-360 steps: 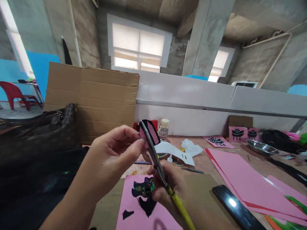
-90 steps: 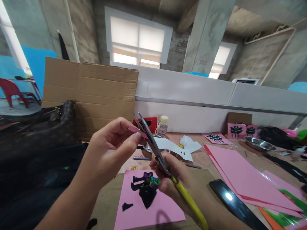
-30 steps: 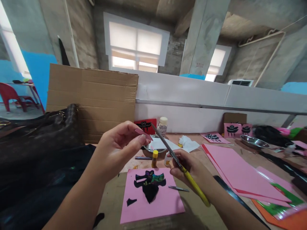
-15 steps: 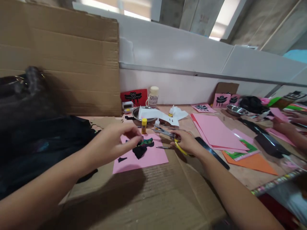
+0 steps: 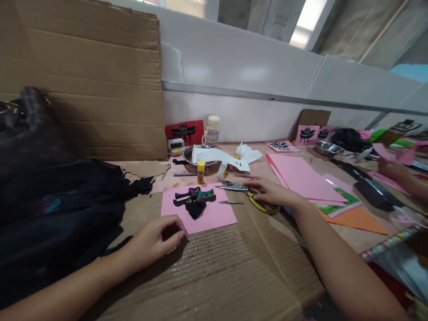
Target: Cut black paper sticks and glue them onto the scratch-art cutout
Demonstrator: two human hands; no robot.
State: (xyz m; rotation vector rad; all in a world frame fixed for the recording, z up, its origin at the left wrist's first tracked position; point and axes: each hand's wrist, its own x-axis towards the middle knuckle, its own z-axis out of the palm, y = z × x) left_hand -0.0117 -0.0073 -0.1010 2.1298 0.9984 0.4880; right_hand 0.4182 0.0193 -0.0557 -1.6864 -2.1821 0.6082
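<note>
My left hand (image 5: 163, 236) is low at the near left edge of a pink sheet of paper (image 5: 220, 216). Its thumb and forefinger come together in a pinch, and I cannot make out what is between them. Black cut-out pieces with a glittery green part (image 5: 204, 195) lie on the sheet, a dark triangular piece (image 5: 195, 209) below them. Right of the sheet, my right hand (image 5: 267, 191) has its fingers over the handles of yellow-handled scissors (image 5: 236, 187), blades pointing left. Tweezers (image 5: 231, 202) lie across the sheet's right edge. A yellow glue stick (image 5: 200, 173) stands behind it.
Black fabric (image 5: 76, 209) and a tall cardboard panel (image 5: 100, 89) are on the left. Behind are a metal bowl (image 5: 189, 156), white paper (image 5: 214, 156) and a bottle (image 5: 212, 131). Pink sheets (image 5: 304, 178) lie right. Another person's hand (image 5: 394, 174) is at far right.
My left hand has moved down and left from above the cut-outs, uncovering them. My right hand has shifted slightly right with the scissors, whose blades have come closer together.
</note>
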